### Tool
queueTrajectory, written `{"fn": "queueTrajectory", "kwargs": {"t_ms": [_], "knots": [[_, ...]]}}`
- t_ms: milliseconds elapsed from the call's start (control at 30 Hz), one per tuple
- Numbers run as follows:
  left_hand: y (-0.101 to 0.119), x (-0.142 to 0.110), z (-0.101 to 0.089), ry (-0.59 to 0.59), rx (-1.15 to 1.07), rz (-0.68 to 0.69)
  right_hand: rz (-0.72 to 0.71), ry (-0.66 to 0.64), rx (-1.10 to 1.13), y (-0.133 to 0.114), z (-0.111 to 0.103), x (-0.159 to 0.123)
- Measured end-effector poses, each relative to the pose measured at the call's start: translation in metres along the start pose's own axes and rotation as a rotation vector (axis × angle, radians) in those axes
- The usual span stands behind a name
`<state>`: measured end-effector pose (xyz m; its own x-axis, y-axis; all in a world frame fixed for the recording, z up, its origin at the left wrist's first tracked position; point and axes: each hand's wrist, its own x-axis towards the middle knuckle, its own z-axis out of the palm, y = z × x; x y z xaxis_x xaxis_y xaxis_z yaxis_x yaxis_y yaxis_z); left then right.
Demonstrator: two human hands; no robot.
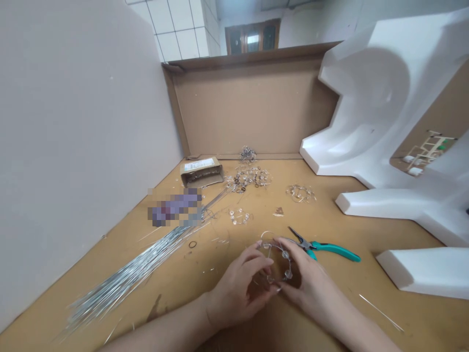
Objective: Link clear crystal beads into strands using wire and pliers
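Note:
Between my two hands is a wire ring strung with clear beads (285,254), held low over the table. The fingers of my left hand (244,281) curl around its left side. On the opposite side, my right hand (306,274) grips the ring between thumb and fingers. Parts of the ring are hidden behind the fingers. Just beyond my right hand lie teal-handled pliers (335,250), their jaws apart and pointing away to the left. A few loose clear beads (239,216) rest on the table ahead of my hands.
A bundle of straight metal wires (135,274) stretches across the left. Farther back are an open small cardboard box (202,172), a pile of beaded wire pieces (252,177) and another beaded ring (301,192). White foam blocks (381,203) stand right; a cardboard panel (252,105) closes the back.

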<state>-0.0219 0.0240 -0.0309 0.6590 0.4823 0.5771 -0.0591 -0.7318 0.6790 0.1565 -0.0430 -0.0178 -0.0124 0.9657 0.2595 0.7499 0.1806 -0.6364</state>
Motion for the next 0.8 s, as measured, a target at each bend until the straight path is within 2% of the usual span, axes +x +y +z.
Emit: {"fn": "queueTrajectory", "kwargs": {"t_ms": [133,267,433,800], "knots": [[0.0016,0.0015,0.0008,-0.026,0.024,0.012,0.023,-0.011,0.003,-0.0031,-0.0015,0.0012],[0.0014,0.0039,0.0008,0.056,0.09,0.027,0.091,-0.042,-0.013,-0.0056,-0.0034,0.0013],[0.0027,0.0063,-0.0016,0.135,0.068,-0.078,0.13,-0.038,-0.013,-0.0032,-0.0026,0.0024],[0.0044,0.0061,0.0005,0.001,-0.045,-0.171,0.158,-0.068,-0.004,0.0015,-0.0039,0.0039]]}}
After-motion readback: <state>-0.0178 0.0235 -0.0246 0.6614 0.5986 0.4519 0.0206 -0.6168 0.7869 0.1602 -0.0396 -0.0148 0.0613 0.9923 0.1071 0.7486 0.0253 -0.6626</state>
